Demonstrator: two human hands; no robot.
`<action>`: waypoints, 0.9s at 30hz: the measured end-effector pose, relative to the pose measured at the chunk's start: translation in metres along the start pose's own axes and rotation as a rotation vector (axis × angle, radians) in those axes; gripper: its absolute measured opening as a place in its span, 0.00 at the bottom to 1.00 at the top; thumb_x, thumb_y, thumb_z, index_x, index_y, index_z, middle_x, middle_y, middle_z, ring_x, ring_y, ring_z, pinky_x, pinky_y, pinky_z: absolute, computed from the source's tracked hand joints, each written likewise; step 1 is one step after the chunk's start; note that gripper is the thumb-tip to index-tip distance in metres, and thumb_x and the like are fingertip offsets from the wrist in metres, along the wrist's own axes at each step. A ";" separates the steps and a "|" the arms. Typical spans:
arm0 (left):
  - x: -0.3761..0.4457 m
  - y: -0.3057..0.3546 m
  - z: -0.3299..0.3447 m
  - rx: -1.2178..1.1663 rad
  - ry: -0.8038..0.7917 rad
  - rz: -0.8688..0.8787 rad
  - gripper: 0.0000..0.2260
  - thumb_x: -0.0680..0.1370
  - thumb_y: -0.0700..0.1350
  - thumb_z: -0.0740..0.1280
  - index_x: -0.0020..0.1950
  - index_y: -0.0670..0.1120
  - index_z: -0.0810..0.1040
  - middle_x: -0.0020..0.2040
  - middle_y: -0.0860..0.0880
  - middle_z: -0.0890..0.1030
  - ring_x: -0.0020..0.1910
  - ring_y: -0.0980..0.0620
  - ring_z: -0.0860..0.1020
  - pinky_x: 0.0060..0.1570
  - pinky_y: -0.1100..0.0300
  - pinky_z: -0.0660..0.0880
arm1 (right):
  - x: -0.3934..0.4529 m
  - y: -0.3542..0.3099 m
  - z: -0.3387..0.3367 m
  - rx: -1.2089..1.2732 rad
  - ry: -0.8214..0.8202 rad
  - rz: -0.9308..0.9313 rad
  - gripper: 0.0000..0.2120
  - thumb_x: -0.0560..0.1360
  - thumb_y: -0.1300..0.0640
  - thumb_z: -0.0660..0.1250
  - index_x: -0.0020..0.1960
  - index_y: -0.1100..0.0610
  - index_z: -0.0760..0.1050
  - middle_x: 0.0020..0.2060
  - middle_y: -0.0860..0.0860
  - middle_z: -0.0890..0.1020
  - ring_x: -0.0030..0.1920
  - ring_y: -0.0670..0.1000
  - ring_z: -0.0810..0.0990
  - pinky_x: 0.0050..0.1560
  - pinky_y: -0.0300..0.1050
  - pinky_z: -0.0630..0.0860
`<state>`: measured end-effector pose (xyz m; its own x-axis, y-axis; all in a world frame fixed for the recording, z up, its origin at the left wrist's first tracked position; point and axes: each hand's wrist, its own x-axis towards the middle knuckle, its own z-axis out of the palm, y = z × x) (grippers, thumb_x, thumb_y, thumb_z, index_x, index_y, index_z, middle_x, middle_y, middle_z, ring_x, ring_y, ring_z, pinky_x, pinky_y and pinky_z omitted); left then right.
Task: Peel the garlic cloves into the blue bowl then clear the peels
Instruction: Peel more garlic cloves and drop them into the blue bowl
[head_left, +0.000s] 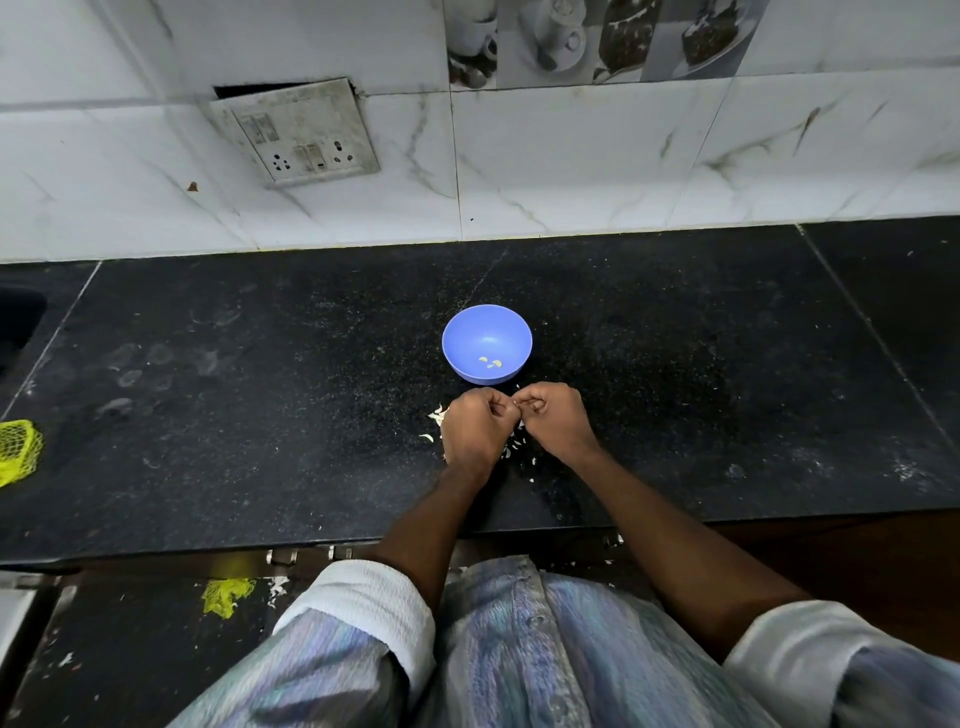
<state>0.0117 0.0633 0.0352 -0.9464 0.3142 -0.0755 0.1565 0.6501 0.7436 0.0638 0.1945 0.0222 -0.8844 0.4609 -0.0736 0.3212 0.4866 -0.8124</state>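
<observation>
Near the middle of the black counter (208, 415), the left hand (475, 428) and right hand (553, 421) pinch one tiny garlic clove (513, 401) together just in front of the blue bowl (487, 344), peels (514, 447) lie under them, and a yellow net (18, 451) sits at the left edge.

Both forearms reached forward, bare below rolled sleeves, wrists converging. Left hand (475, 431) and right hand (553, 418) curled into loose fists, knuckles up, fingertips (511, 402) meeting between them in a pinch on something too small to identify.
</observation>
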 end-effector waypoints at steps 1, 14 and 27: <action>0.000 0.000 0.000 0.012 -0.006 0.000 0.03 0.73 0.47 0.73 0.41 0.48 0.85 0.37 0.55 0.85 0.37 0.53 0.81 0.37 0.60 0.72 | -0.001 0.000 0.000 -0.007 0.000 -0.008 0.10 0.74 0.67 0.70 0.47 0.55 0.87 0.38 0.46 0.87 0.38 0.43 0.84 0.42 0.42 0.82; 0.004 -0.013 0.003 -0.219 -0.037 -0.035 0.04 0.78 0.45 0.72 0.46 0.51 0.86 0.39 0.56 0.86 0.41 0.57 0.83 0.48 0.54 0.81 | 0.001 0.002 0.000 0.008 0.004 -0.014 0.07 0.76 0.66 0.72 0.49 0.57 0.86 0.40 0.46 0.87 0.38 0.37 0.82 0.44 0.33 0.78; 0.001 -0.009 0.002 -0.073 -0.003 0.038 0.04 0.75 0.48 0.74 0.43 0.50 0.88 0.37 0.54 0.86 0.37 0.53 0.84 0.40 0.54 0.81 | 0.001 0.008 0.001 -0.038 -0.005 -0.008 0.09 0.75 0.66 0.70 0.47 0.55 0.86 0.38 0.45 0.86 0.40 0.43 0.84 0.48 0.50 0.84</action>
<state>0.0098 0.0595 0.0272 -0.9392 0.3400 -0.0487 0.1711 0.5858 0.7922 0.0649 0.1987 0.0151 -0.8889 0.4528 -0.0700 0.3262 0.5182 -0.7906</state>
